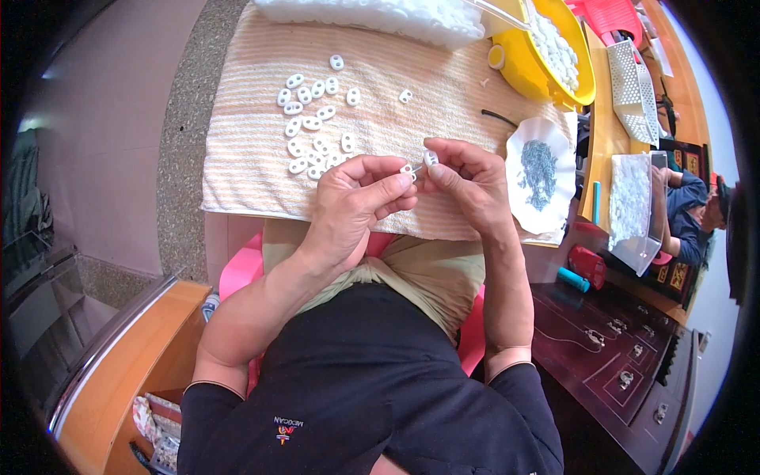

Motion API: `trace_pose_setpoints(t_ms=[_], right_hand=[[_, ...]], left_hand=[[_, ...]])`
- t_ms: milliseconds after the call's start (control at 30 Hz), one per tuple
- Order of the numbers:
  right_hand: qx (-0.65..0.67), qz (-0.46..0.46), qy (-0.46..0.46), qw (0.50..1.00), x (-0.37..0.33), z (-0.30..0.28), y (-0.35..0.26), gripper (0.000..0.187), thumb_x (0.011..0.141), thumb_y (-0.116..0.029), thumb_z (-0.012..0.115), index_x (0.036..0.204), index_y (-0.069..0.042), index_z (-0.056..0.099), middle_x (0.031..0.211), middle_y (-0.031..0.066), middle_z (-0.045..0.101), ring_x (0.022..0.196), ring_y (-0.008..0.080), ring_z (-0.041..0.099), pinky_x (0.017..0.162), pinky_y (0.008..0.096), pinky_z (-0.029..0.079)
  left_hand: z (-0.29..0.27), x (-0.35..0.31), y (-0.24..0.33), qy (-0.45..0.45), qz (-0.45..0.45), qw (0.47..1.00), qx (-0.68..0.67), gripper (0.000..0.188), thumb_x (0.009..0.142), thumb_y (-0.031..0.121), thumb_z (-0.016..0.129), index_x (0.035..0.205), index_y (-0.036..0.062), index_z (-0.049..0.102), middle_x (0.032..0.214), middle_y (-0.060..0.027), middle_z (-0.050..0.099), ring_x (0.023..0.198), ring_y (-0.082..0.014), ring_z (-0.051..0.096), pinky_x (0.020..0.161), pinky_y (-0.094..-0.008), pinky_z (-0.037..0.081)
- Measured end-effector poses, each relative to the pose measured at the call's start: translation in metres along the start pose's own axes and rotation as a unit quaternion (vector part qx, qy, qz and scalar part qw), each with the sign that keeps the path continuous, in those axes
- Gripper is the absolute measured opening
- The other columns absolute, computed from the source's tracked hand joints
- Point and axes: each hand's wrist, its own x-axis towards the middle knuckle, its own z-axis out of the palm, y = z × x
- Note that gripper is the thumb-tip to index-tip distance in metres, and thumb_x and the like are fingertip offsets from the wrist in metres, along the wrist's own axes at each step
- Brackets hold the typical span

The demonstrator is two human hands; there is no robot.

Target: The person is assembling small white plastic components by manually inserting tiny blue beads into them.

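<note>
Over the near edge of a striped towel [261,158], both my hands work close together. My left hand [352,198] pinches a small white plastic piece [408,171] between thumb and fingertips. In my right hand [473,186] is an oval white two-hole piece [431,157], gripped by thumb and forefinger. Something thin, perhaps a pin, shows between the two pieces; I cannot tell whether it joins them. Several similar white two-hole pieces [319,89] lie scattered beyond my left hand. A smaller white clip-shaped piece [405,96] sits alone farther off.
A clear bin [273,9] of white pieces stands at the back, beside a yellow basin [586,71] of more. Small dark metal parts [538,170] fill a white fluted paper dish [564,207]. A black strip [499,116] lies nearby. Another person [687,210] sits far right.
</note>
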Motion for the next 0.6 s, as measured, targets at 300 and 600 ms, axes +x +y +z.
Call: trace_pose_setpoints(t_ms=[300, 600], right_hand=[[0.046, 0.02, -0.038, 0.998, -0.0009, -0.0017, -0.0019, 0.031, 0.087, 0.001, 0.063, 0.118, 0.003, 0.058, 0.092, 0.0093, 0.066, 0.084, 0.0152, 0.065, 0.076, 0.0288, 0.056], [0.081, 0.011, -0.046, 0.996, -0.0008, -0.0007, -0.0004, 0.032, 0.086, 0.001, 0.064, 0.117, 0.005, 0.058, 0.093, 0.0105, 0.066, 0.084, 0.0168, 0.065, 0.077, 0.0307, 0.057]], left_hand=[[-0.0023, 0.0013, -0.0006, -0.005, -0.011, 1.0, 0.013, 0.016, 0.086, 0.001, 0.064, 0.102, -0.0003, 0.061, 0.09, -0.0094, 0.066, 0.081, -0.0155, 0.066, 0.074, -0.0288, 0.058], [-0.0033, 0.0014, -0.0004, -0.013, -0.022, 0.999, 0.025, 0.016, 0.087, 0.002, 0.065, 0.102, 0.0003, 0.062, 0.093, -0.0097, 0.067, 0.081, -0.0153, 0.066, 0.075, -0.0282, 0.058]])
